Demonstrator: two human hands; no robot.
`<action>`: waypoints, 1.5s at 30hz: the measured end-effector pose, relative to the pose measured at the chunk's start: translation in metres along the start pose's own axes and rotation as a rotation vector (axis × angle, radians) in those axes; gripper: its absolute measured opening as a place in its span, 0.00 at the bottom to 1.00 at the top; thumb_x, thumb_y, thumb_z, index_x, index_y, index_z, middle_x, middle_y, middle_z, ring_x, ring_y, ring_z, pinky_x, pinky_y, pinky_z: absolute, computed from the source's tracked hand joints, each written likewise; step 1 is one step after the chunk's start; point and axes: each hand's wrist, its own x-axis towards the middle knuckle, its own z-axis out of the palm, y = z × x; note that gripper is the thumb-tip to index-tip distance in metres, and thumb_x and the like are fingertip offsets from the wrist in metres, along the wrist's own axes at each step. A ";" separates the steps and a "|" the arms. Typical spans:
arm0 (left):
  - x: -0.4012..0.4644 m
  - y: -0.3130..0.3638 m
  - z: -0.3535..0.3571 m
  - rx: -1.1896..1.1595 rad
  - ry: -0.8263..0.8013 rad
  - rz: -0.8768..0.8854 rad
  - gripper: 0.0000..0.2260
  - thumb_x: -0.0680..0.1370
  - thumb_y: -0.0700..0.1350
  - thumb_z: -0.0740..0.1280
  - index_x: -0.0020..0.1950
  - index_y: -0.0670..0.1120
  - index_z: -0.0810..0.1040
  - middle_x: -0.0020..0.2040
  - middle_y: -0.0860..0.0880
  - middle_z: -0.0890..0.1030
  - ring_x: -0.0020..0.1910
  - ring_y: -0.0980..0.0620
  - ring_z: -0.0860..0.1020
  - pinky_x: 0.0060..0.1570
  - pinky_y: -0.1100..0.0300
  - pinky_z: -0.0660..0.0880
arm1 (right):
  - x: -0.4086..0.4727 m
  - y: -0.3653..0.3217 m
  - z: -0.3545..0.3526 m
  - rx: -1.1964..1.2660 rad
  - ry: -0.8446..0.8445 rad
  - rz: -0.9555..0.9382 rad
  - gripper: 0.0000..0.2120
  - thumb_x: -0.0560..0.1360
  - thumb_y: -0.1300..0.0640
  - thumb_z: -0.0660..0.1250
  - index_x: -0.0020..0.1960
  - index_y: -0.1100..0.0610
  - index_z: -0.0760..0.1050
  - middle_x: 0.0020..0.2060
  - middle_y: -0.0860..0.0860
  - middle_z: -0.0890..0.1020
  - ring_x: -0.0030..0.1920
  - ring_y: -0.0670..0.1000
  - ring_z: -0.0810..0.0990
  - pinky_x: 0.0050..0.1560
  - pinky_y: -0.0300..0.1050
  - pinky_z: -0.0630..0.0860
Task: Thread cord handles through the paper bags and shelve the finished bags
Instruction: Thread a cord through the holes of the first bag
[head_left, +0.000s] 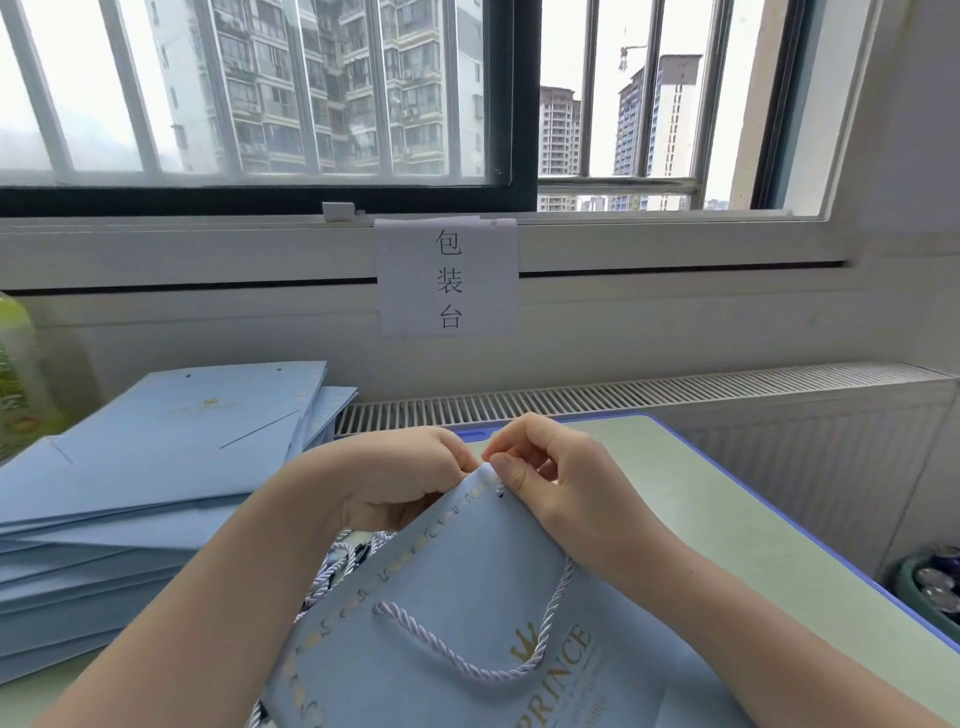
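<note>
- now, at a packing desk under a barred window, a person works both hands at the top corner of a pale blue paper bag (467, 623).
- left hand (395, 478) grips the bag's upper edge from behind, fingers curled round the paper.
- right hand (540, 467) pinches the rim just beside a punched hole (502, 494), apparently feeding a cord end; the tip itself is hidden.
- lilac cord handle (498, 654) already loops across the bag's face below the hands, its long run slanting up toward the right wrist.
- the hole lies directly under the right fingertips, so that hand looks nearer the next pull.
- spare cords (343, 566) bunch beneath the left wrist.
- unthreaded flat bags (156, 467) stack left of the left forearm.
- a bin (930, 587) at far right holds objects too blurred to name.
</note>
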 end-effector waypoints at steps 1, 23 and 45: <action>0.001 0.000 0.001 -0.010 0.027 -0.006 0.09 0.78 0.32 0.61 0.49 0.36 0.81 0.41 0.39 0.79 0.30 0.49 0.78 0.31 0.62 0.76 | 0.000 0.000 -0.001 -0.005 0.007 0.000 0.08 0.76 0.60 0.66 0.42 0.48 0.75 0.32 0.43 0.77 0.35 0.40 0.74 0.38 0.31 0.69; -0.029 0.024 -0.024 0.396 0.641 0.296 0.13 0.79 0.47 0.64 0.45 0.38 0.81 0.39 0.42 0.81 0.35 0.50 0.73 0.39 0.60 0.68 | 0.014 -0.017 -0.040 0.927 0.253 0.214 0.04 0.76 0.64 0.64 0.50 0.58 0.74 0.32 0.50 0.75 0.23 0.46 0.67 0.26 0.37 0.70; -0.023 0.011 -0.055 0.152 1.308 0.645 0.06 0.78 0.41 0.66 0.54 0.43 0.74 0.48 0.45 0.78 0.49 0.44 0.75 0.51 0.53 0.71 | 0.013 0.017 -0.032 0.814 0.434 0.299 0.06 0.77 0.61 0.64 0.51 0.53 0.76 0.42 0.47 0.85 0.41 0.48 0.83 0.39 0.43 0.80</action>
